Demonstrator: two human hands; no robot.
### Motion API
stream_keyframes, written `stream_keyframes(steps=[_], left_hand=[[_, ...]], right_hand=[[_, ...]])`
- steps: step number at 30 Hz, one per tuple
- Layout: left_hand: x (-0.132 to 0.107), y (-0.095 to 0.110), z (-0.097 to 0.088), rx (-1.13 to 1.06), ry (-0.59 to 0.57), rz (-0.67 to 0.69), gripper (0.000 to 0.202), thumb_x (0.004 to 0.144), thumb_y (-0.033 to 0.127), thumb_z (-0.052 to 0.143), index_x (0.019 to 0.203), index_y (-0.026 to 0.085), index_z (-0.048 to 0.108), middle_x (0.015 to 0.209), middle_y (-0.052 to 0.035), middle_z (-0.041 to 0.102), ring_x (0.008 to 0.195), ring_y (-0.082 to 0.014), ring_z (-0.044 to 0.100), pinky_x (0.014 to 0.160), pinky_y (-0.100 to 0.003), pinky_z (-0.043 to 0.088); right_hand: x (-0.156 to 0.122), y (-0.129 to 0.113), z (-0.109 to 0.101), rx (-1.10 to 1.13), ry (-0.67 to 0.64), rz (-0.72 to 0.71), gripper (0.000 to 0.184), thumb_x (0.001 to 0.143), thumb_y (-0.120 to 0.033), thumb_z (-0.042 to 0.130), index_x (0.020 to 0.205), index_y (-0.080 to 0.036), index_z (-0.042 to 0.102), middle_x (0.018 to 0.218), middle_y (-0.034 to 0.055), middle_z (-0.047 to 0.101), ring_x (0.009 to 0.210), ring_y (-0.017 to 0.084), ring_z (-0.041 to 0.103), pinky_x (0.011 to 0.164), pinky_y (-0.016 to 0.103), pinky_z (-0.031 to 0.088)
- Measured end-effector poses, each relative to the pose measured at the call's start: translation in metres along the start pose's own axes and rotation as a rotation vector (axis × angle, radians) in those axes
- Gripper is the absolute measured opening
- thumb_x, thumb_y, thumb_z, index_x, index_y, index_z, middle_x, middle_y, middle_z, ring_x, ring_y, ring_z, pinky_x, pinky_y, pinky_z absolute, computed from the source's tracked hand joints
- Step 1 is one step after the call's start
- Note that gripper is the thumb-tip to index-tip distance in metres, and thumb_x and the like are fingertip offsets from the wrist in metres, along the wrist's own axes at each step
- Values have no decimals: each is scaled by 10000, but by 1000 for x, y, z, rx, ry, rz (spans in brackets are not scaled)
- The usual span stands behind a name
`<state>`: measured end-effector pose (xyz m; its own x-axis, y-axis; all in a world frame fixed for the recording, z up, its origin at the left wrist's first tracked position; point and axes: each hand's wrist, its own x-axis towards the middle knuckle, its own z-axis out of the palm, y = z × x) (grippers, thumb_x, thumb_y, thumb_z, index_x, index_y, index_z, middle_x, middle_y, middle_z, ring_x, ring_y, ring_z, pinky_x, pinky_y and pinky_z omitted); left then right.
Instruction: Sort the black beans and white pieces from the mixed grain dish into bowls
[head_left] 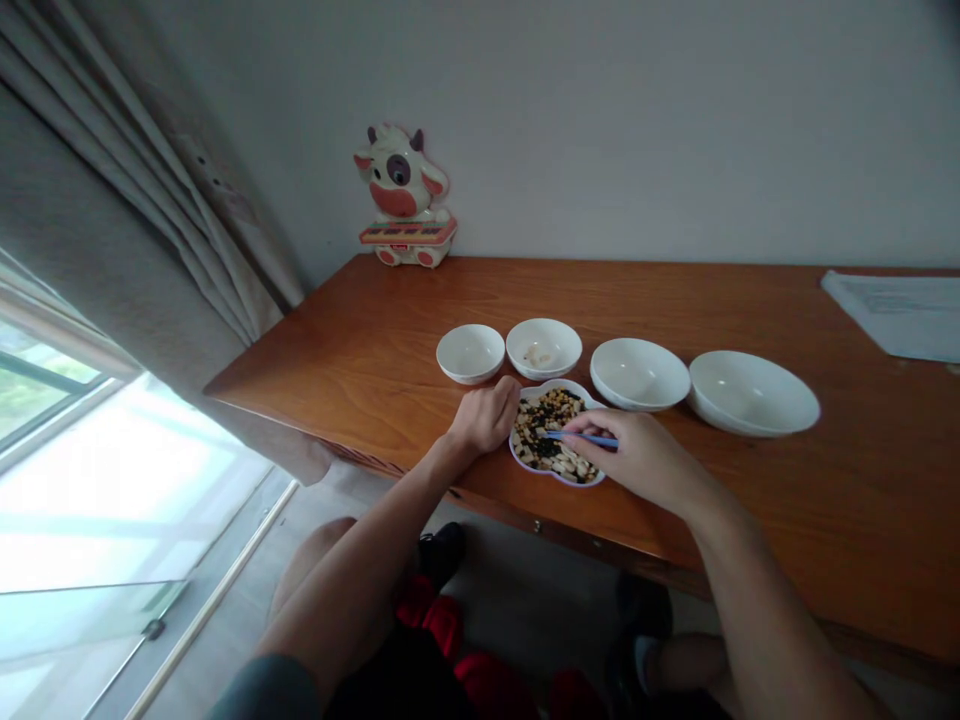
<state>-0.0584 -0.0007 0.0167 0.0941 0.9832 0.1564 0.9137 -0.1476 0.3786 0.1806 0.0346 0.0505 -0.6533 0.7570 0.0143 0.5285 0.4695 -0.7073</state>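
From the person's head, one camera looks forward and down across the nearby table toward the wall.

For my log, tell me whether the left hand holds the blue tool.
No, the blue tool is in the right hand, and the left hand is by the tray.

A plain, dark grey-teal sleeve covers the upper left arm at the frame's lower left — both forearms bare. Black cloth shows bottom centre; a black shoe — dark-laced or not, too dim to tell — sits above it.
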Motion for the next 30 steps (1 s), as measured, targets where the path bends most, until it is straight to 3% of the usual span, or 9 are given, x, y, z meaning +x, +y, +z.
stream_keyframes(steps=[3, 13, 23, 30], left_hand=[[0, 0, 0, -13, -3, 8, 333, 1069, 362, 260, 993, 206, 543, 868, -79, 699, 729, -210, 661, 611, -298, 384], [0, -1, 1, -24, 22, 31, 281, 1063, 327, 297, 991, 200, 537, 851, -73, 692, 736, -206, 661, 637, -289, 424], [1, -3, 3, -81, 39, 64, 282, 1069, 332, 288, 960, 201, 513, 810, -57, 655, 697, -186, 629, 636, -280, 426], [3, -2, 4, -137, 52, 83, 263, 1062, 302, 296, 989, 186, 520, 865, -78, 664, 748, -190, 644, 680, -301, 479]], right_hand=[[2, 0, 0, -23, 0, 16, 220, 908, -433, 625, 938, -254, 751, 947, 28, 791, 821, 198, 738, 698, 289, 567], [4, 5, -1, -111, 17, -71, 285, 935, -439, 600, 1013, -248, 795, 1007, 47, 802, 848, 234, 751, 747, 356, 595], [3, 7, -2, -75, 3, -35, 277, 931, -432, 609, 1041, -257, 793, 1024, 28, 799, 867, 222, 744, 752, 336, 581], [-1, 5, -4, -72, 38, -83, 231, 930, -376, 619, 1010, -254, 798, 995, 24, 802, 848, 206, 737, 731, 301, 564]])
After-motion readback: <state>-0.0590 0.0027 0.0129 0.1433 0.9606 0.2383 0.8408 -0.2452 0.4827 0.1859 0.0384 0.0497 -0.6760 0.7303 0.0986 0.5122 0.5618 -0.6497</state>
